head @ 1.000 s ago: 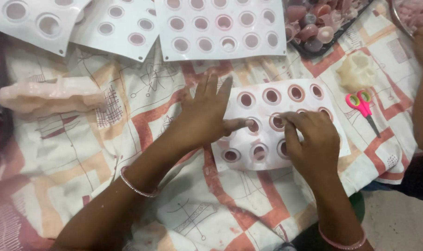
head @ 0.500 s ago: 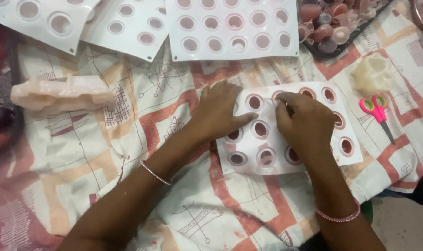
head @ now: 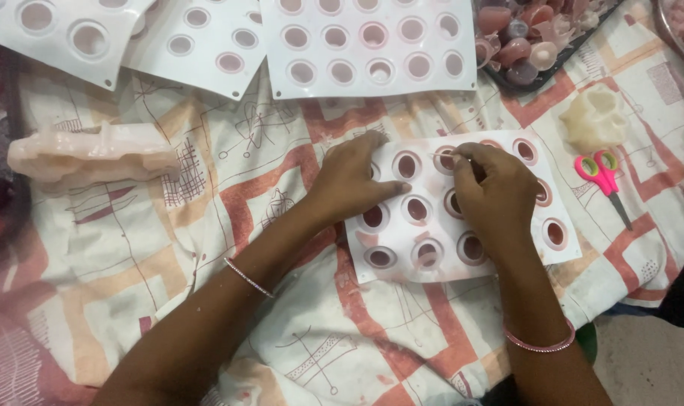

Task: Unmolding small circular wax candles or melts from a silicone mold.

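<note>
White silicone mould sheet with round pink-filled cavities (head: 462, 207), long axis left-right: left hand (head: 353, 180) flat, fingers spread on its left edge; right hand (head: 496, 192) nearer centre, fingertips pinched over an upper cavity.

A white mould sheet (head: 462, 218) with round cavities, most holding dark reddish filling, lies flat and slightly askew on the patterned cloth, at about four o'clock from the middle.
</note>
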